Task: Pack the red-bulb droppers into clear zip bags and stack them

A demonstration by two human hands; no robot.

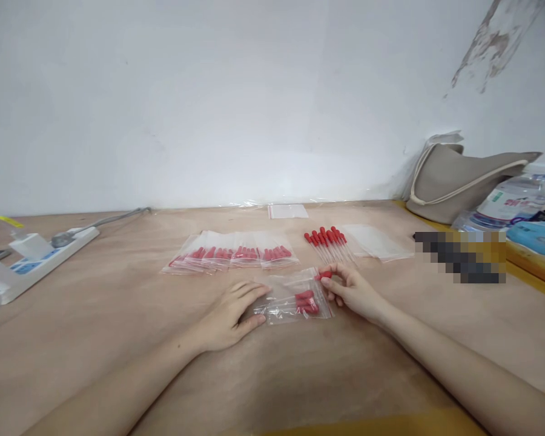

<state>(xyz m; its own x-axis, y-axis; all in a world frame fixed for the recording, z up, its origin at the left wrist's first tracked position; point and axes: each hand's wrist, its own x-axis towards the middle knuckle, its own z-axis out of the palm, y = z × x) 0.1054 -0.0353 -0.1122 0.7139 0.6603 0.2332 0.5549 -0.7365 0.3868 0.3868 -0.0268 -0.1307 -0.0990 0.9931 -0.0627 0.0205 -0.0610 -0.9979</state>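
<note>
A small clear zip bag with red-capped droppers inside lies on the wooden table between my hands. My left hand rests on the bag's left end, fingers curled over it and holding it down. My right hand pinches a red-capped dropper at the bag's open right edge. Just behind lies a loose pile of red-capped droppers. A row of filled bags lies to the left of that pile.
Empty clear bags lie right of the loose droppers, another small stack by the wall. A white power strip sits far left. A grey bag, a water bottle and a blue packet crowd the right.
</note>
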